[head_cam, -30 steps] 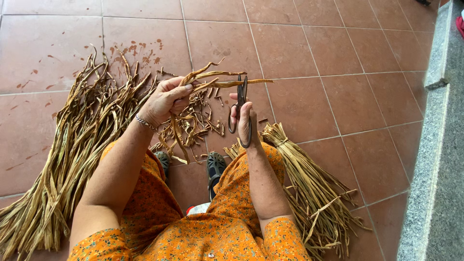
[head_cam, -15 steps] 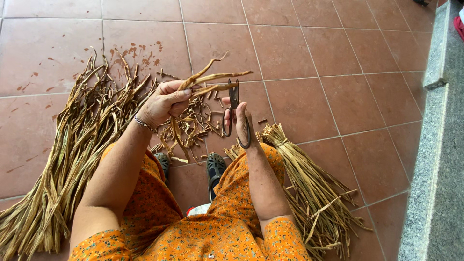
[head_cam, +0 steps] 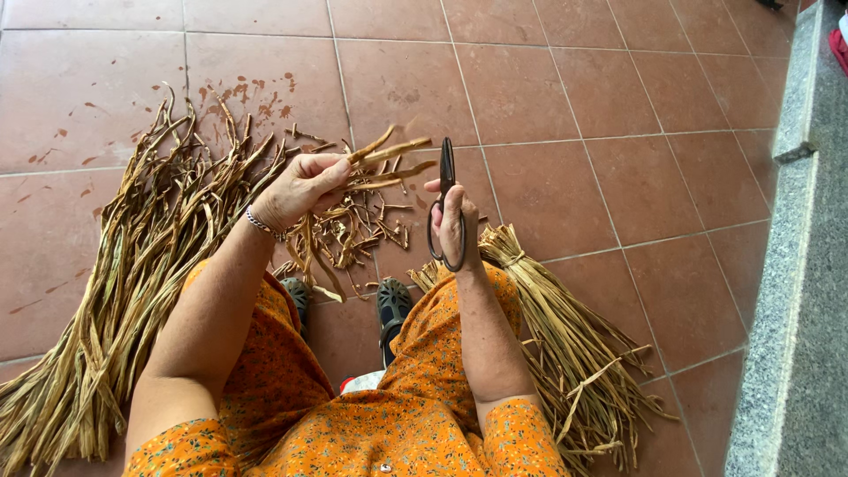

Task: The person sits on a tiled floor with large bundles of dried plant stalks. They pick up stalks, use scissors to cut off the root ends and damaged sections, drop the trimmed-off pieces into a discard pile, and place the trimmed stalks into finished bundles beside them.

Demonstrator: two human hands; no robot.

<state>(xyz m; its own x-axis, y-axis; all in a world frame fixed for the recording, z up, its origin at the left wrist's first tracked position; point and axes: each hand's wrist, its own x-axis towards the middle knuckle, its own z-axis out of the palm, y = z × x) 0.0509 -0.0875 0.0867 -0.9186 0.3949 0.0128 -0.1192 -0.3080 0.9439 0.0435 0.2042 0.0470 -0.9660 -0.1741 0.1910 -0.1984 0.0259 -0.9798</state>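
Observation:
My left hand [head_cam: 302, 187] grips a small bunch of dried plant stalks [head_cam: 389, 159] whose ends point right, held above the tiled floor. My right hand [head_cam: 452, 221] holds dark metal scissors [head_cam: 445, 196] upright, blades closed and pointing away from me, just right of the stalk ends and not touching them. Below the hands lies a heap of cut stalk scraps [head_cam: 349, 238] in front of my two dark shoes [head_cam: 393, 305].
A long pile of dried leaves [head_cam: 132, 283] lies on the floor at my left. A tied bundle of trimmed stalks [head_cam: 565, 344] lies at my right. A grey stone curb [head_cam: 786, 265] runs along the right edge. Red-brown floor tiles [head_cam: 618, 106] spread ahead.
The scissors' blades have come off the stalk ends and now stand upright to their right. The left hand has kept its grip on the bunch.

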